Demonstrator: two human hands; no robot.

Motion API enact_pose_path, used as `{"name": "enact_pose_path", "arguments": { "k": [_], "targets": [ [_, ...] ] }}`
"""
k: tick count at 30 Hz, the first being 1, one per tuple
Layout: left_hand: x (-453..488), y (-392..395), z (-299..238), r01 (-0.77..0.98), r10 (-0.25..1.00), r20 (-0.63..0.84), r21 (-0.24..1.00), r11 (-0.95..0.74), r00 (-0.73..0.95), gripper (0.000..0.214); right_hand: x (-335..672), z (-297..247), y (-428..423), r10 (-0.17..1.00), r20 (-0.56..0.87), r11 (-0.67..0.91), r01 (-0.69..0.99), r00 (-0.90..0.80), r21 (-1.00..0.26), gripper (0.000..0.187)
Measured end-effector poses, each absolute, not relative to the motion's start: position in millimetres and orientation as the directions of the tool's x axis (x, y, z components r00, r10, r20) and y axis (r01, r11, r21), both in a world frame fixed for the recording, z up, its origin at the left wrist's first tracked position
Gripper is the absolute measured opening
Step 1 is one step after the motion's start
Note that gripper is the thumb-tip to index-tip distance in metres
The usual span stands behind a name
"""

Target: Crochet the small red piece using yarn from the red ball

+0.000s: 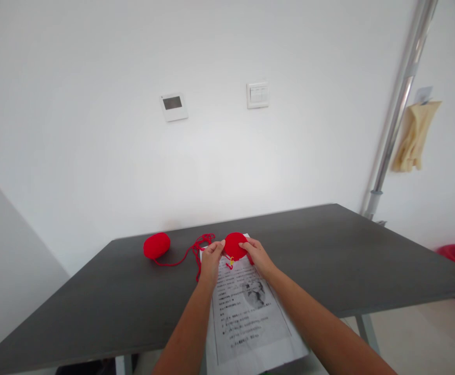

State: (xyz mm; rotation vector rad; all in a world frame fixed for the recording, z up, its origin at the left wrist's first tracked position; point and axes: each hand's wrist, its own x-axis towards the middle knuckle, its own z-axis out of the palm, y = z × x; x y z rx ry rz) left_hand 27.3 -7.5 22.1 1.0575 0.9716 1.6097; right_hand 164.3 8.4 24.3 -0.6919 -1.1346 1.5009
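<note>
A round red crochet piece (pixel 235 246) is held up between my two hands, above the top of a printed sheet. My left hand (pixel 212 257) pinches its left edge between thumb and fingers. On the right side, my right hand (pixel 259 255) grips it with the thumb lying on its face. A small yellow stitch marker (pixel 231 260) hangs at the lower edge, with a short red yarn end beside it. Loose red yarn (pixel 202 241) lies in a tangle left of my hands and runs to a red yarn ball (pixel 156 245) on the table.
The printed paper sheet (pixel 247 333) lies under my forearms and reaches past the front edge of the dark grey table (pixel 329 250). A white wall with a thermostat panel (pixel 173 107) and a light switch (pixel 257 95) stands behind. A metal pole (pixel 401 109) rises at the right.
</note>
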Motion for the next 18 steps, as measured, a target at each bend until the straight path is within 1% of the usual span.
{"name": "enact_pose_path", "arguments": {
  "k": [5, 13, 18],
  "targets": [
    [28.3, -8.5, 23.9, -0.313, 0.967, 0.186, 0.921, -0.232, -0.172, 0.027, 164.7, 25.8, 7.0, 0.954, 0.156, 0.045, -0.393, -0.255, -0.918, 0.019],
    [26.2, -6.8, 20.3, -0.247, 0.962, 0.190, 0.940, -0.236, -0.197, 0.028, 164.2, 25.5, 8.0, 0.939, 0.250, 0.156, -0.353, -0.237, -0.922, 0.019],
    [26.1, -5.8, 18.9, -0.228, 0.960, 0.200, 0.943, -0.243, -0.197, 0.029, 165.1, 24.5, 8.7, 0.936, 0.243, 0.153, -0.328, -0.253, -0.932, 0.022]
  ]
}}
